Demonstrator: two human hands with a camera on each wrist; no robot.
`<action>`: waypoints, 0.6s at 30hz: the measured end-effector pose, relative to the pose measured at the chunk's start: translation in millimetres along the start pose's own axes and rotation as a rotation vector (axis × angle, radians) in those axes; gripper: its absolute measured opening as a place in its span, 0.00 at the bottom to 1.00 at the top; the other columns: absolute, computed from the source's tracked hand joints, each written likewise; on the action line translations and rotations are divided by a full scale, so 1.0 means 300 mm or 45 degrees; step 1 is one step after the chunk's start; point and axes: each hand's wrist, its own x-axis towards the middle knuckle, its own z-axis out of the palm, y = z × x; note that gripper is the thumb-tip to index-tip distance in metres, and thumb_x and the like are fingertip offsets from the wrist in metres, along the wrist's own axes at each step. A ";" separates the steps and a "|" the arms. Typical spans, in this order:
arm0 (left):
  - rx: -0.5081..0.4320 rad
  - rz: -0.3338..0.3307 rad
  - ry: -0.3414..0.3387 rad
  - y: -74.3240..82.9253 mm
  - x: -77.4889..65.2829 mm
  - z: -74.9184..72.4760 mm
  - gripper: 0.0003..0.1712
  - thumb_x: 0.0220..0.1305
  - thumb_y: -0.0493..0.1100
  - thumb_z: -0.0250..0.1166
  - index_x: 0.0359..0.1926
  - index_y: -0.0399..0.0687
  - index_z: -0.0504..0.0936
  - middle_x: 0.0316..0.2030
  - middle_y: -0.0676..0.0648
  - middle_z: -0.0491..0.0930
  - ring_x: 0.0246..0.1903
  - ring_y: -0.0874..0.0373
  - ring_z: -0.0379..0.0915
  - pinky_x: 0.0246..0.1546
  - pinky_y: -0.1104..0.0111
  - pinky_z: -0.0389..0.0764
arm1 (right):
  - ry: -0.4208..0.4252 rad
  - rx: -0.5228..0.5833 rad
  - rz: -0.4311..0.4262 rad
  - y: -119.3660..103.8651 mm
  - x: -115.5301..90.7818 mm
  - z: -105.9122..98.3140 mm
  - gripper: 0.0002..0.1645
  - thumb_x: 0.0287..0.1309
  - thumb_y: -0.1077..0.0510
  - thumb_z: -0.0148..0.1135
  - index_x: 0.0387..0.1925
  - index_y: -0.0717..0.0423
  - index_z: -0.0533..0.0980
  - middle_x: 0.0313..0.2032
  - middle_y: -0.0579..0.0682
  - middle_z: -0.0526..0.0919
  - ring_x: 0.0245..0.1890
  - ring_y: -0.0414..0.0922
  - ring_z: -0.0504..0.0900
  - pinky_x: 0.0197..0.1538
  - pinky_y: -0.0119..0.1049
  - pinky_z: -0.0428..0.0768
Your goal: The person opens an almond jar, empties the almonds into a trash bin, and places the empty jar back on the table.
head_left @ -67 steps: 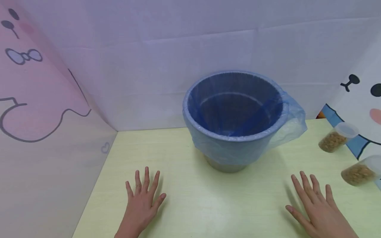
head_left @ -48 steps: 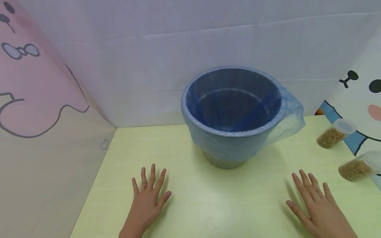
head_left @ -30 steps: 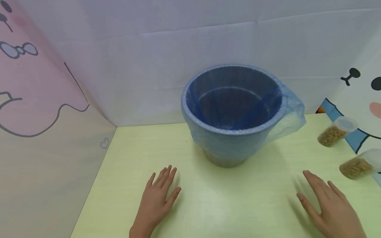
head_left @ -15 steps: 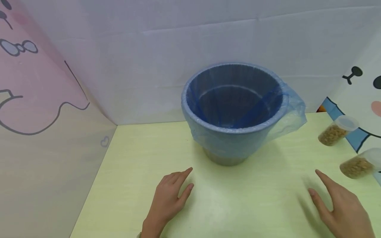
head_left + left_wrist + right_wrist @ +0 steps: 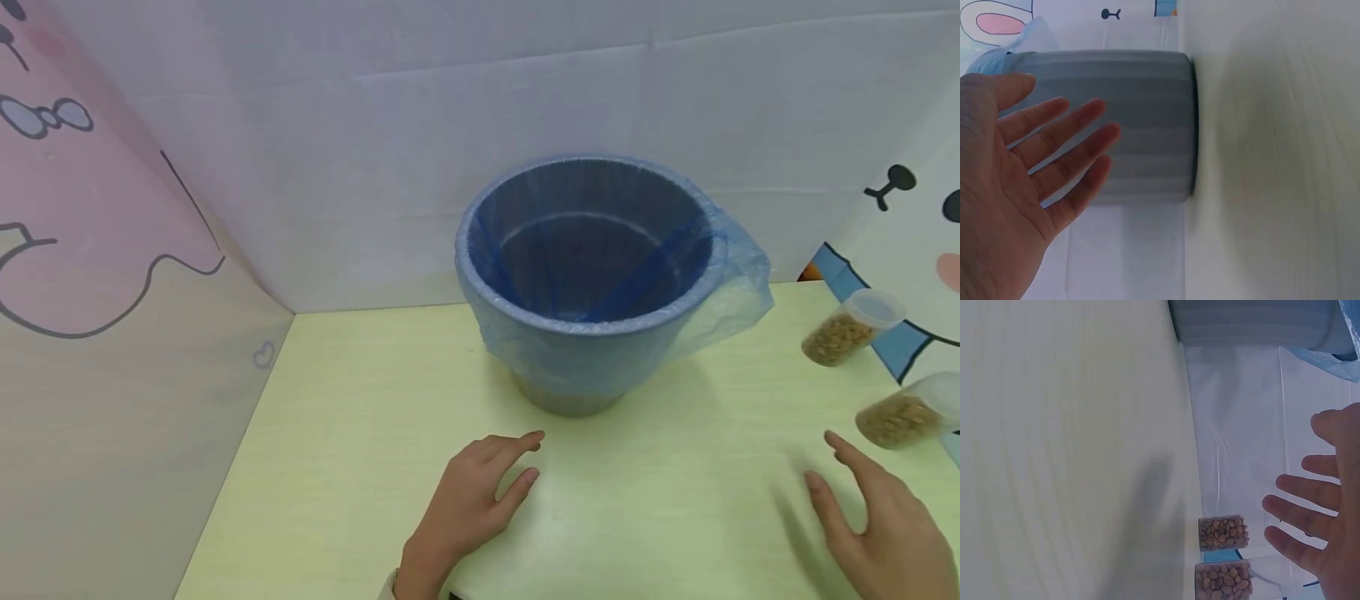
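Observation:
A grey bin [image 5: 1141, 125] stands upright on the table, lined with a blue plastic bag [image 5: 592, 367] folded over its rim. Part of the bag sticks out loosely on the right. My left hand [image 5: 476, 492] hovers in front of the bin, fingers relaxed and slightly bent, holding nothing. Over the right part of the table, my right hand [image 5: 888, 521] is raised with thumb and fingers apart, also holding nothing. Nearest to it is a clear jar [image 5: 903, 417] partly filled with brown nut-like pieces. A second such jar [image 5: 843, 335] stands farther back.
The pale yellow table [image 5: 360, 400] meets a white cloth wall [image 5: 337, 167] behind the bin. A pink cartoon panel [image 5: 97, 208] rises at the left, and another cartoon panel [image 5: 926, 267] at the right, behind the jars.
My left hand has moved right toward the front of the bin, its spread fingers bending. The right hand has shifted right, nearer the front jar. Bin and jars stay in place.

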 end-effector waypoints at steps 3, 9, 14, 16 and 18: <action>-0.011 0.038 -0.027 0.018 0.021 0.019 0.23 0.79 0.51 0.59 0.71 0.61 0.75 0.54 0.63 0.86 0.52 0.67 0.83 0.50 0.70 0.83 | 0.004 0.032 0.004 0.011 0.002 -0.006 0.33 0.74 0.57 0.61 0.74 0.64 0.67 0.51 0.81 0.78 0.45 0.77 0.75 0.49 0.68 0.69; -0.043 0.081 -0.076 0.057 0.064 0.045 0.23 0.80 0.51 0.57 0.72 0.60 0.74 0.54 0.62 0.86 0.52 0.67 0.83 0.52 0.71 0.82 | 0.032 0.064 0.004 0.027 0.007 -0.009 0.32 0.75 0.58 0.58 0.74 0.67 0.65 0.53 0.83 0.76 0.49 0.78 0.73 0.55 0.70 0.66; -0.075 0.091 -0.107 0.084 0.091 0.062 0.23 0.81 0.52 0.56 0.71 0.59 0.75 0.54 0.61 0.87 0.52 0.67 0.84 0.54 0.70 0.83 | 0.083 0.083 0.012 0.028 0.011 -0.012 0.31 0.77 0.58 0.56 0.74 0.68 0.65 0.55 0.82 0.76 0.48 0.77 0.73 0.55 0.71 0.66; -0.075 0.101 -0.116 0.092 0.098 0.069 0.22 0.81 0.52 0.56 0.71 0.59 0.75 0.54 0.60 0.87 0.52 0.67 0.84 0.55 0.71 0.82 | 0.103 0.089 0.023 0.031 0.013 -0.012 0.31 0.77 0.58 0.55 0.74 0.68 0.65 0.55 0.83 0.76 0.48 0.77 0.73 0.55 0.70 0.66; -0.074 0.112 -0.120 0.098 0.105 0.078 0.22 0.81 0.52 0.56 0.71 0.58 0.76 0.54 0.60 0.87 0.52 0.67 0.84 0.56 0.71 0.82 | 0.139 0.113 0.025 0.037 0.014 -0.011 0.30 0.77 0.59 0.55 0.73 0.67 0.66 0.55 0.83 0.76 0.48 0.76 0.73 0.64 0.64 0.68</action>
